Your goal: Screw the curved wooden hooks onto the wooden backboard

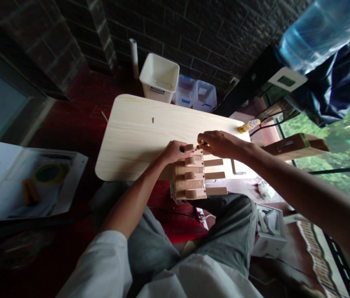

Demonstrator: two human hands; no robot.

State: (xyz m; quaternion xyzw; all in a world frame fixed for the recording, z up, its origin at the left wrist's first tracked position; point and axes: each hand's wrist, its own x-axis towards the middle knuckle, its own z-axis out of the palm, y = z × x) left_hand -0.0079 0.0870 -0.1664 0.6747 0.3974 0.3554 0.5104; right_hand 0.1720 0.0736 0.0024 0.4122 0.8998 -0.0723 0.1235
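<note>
A light-brown wooden rack (pixel 180 183) with rounded blocks along its face and several bars jutting out to the right rests at the front edge of the table (pixel 131 136). My left hand (pixel 174 152) is closed on the rack's far end, beside the topmost block. In my right hand (pixel 214 142) is a small screwdriver with a yellow and black handle (pixel 201 144). Its shaft points down and left at the far end of the rack; the tip is too small to make out. Dark screw heads or holes dot the rack's right side.
A small dark screw (pixel 153 120) lies on the table. A yellow bottle-like thing with a clear end (pixel 249 126) is at its right end. Behind stand a cream bin (pixel 159 76) and clear plastic boxes (pixel 195 93). An open white box (pixel 69 186) is at left.
</note>
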